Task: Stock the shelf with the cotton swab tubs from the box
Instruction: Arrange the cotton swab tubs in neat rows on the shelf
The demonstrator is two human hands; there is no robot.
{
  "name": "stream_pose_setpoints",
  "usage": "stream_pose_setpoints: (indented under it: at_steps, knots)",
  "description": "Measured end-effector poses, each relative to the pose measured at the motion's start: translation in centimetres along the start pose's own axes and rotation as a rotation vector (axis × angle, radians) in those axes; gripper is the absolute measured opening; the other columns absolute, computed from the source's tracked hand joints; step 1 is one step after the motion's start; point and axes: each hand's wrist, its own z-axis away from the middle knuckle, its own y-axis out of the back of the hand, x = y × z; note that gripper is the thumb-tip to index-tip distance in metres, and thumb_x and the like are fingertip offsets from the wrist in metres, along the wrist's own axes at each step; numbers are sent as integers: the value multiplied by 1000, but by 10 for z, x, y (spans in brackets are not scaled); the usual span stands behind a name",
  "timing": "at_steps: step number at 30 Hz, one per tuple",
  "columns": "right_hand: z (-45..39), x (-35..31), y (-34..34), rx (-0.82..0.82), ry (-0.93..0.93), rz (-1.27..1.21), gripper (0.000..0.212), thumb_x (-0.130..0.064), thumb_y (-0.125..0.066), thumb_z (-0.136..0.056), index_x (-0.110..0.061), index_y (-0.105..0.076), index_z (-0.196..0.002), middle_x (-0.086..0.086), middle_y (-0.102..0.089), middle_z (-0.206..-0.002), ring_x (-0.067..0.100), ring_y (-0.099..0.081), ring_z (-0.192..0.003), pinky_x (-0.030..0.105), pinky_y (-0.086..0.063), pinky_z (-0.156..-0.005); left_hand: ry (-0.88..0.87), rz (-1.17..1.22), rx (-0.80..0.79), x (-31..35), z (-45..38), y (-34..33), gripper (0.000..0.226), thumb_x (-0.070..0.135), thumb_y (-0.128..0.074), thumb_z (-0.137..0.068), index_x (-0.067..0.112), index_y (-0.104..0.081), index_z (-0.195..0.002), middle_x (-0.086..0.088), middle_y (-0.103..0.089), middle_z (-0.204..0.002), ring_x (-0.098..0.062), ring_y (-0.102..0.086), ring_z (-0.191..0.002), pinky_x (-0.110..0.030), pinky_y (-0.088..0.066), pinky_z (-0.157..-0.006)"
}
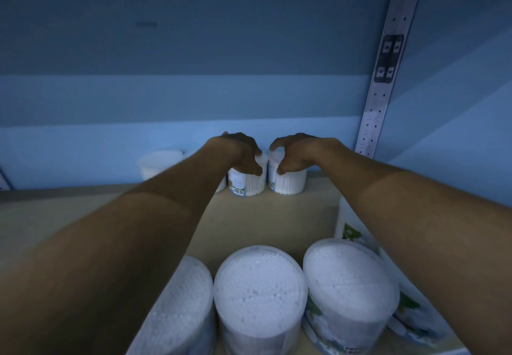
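A person is reaching deep into a blue-backed shelf (277,210), each of the two hands capping a cotton swab tub from above at the back wall. The left hand (241,155) is curling its fingers and thumb round the lid of the left tub (246,185), while the right hand (293,152) is gripping the right tub (288,184) the same way; the two tubs are standing upright, just beside each other. Another tub (159,163) is standing further left, dimly lit and possibly one of several. In the foreground, three more tubs (260,285) are waiting, seemingly in the box, though its walls are hard to make out. The clear plastic tubs are likely light, rigid and somewhat slick, so taking them round the lid rim looks soundest.
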Motion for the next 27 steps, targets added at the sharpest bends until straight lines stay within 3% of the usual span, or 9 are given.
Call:
stream_pose_setpoints:
  at_steps: [7,13,18,23,27]
  knots:
    - [21,1,-8,19,-10,-42,79,-41,-71,-87,-37,-29,-153,7,-36,-155,32,-41,-136,45,-43,-108,-27,15,-11,7,25,-1,70,54,-52,-94,30,-30,-156,-4,-33,-158,-26,-31,-145,-40,-24,-118]
    - [48,-3,-15,33,-29,-88,78,-43,-73,-82,-44,-33,-149,11,-39,-148,36,-44,-132,48,-44,-106,-59,83,-16,11,54,-5,70,47,-55,-95,29,-28,-157,-8,-35,-152,-28,-41,-139,-36,-39,-110]
    - [66,-5,-20,19,1,-113,78,-52,-68,-72,-50,-36,-142,6,-45,-143,34,-45,-130,51,-46,-102,-84,112,14,9,75,-10,67,46,-58,-92,30,-35,-153,-9,-40,-148,-30,-47,-133,-38,-42,-108]
    - [86,0,-17,12,53,-159,74,-45,-73,-79,-50,-38,-143,6,-44,-139,32,-49,-126,47,-48,-102,-88,121,3,4,88,-12,71,50,-60,-89,35,-35,-153,-10,-36,-147,-30,-47,-132,-36,-43,-106]
    - [92,5,-14,-13,95,-181,83,-54,-75,-75,-48,-36,-147,3,-41,-146,28,-50,-128,42,-48,-102,-77,170,-20,-8,92,-11,83,57,-65,-84,37,-27,-155,-4,-33,-153,-26,-42,-137,-37,-42,-107]
